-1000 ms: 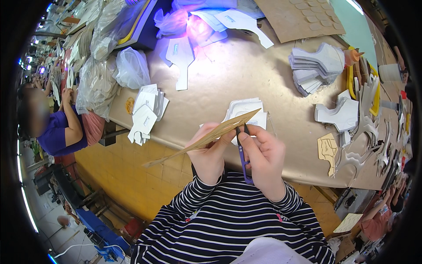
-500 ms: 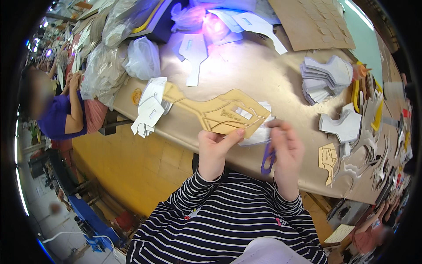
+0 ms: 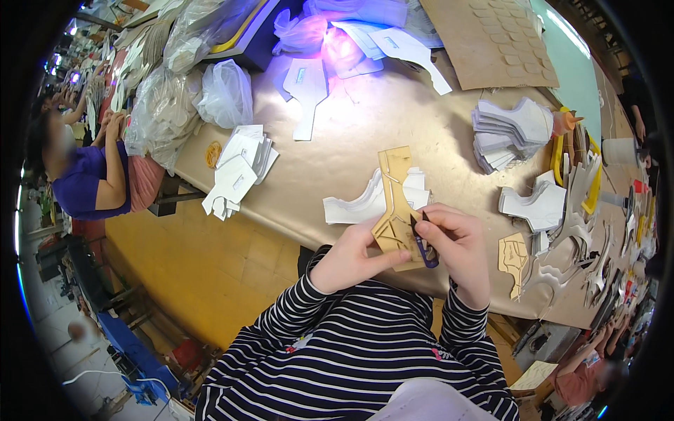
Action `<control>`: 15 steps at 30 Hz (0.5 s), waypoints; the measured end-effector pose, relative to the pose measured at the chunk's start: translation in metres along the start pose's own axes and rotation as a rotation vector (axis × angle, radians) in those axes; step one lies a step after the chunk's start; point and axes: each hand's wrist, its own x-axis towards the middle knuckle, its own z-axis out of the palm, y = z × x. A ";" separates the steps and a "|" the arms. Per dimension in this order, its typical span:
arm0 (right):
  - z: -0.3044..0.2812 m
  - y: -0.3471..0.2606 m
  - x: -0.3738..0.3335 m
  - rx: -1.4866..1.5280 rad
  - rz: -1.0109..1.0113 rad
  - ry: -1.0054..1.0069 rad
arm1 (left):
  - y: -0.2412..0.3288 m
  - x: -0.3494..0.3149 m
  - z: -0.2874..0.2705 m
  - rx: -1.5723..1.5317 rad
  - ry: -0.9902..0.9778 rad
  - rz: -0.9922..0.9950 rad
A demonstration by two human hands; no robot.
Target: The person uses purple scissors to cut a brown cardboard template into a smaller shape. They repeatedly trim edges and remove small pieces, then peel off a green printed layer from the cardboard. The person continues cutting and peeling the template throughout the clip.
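Near the table's front edge, my left hand point(image 3: 354, 258) is closed on a tan cut-out template point(image 3: 398, 191) with slots, its thumb across the wide end. The template's narrow arm points away from me. My right hand point(image 3: 458, 242) holds purple thread snips point(image 3: 427, 254), their dark pointed blades up beside the template's right edge. Whether the blades touch it I cannot tell. Beyond the template, and partly hidden by it, lies a stack of curved white pieces point(image 3: 354, 208) on the table.
White piece stacks lie left point(image 3: 237, 175) and right point(image 3: 516, 130). A smaller tan template point(image 3: 513, 256) sits near loose offcuts point(image 3: 562, 270) on the right. Clear plastic bags point(image 3: 226, 95) and a brown sheet point(image 3: 491, 45) are at the back. A person in purple point(image 3: 95, 175) sits at left.
The template has turned from lying sideways to having its narrow arm pointing away, and has come nearer me. My right hand has brought the snips, now blades up, against its side.
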 end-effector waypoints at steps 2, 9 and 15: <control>0.005 0.001 0.001 -0.036 -0.074 0.052 | 0.003 0.001 -0.001 -0.103 0.096 0.063; 0.014 0.006 -0.013 -0.079 -0.101 -0.008 | 0.018 0.008 -0.010 -0.126 0.276 0.120; -0.002 -0.004 -0.009 0.472 -0.134 0.227 | 0.025 0.002 -0.017 0.051 0.079 -0.007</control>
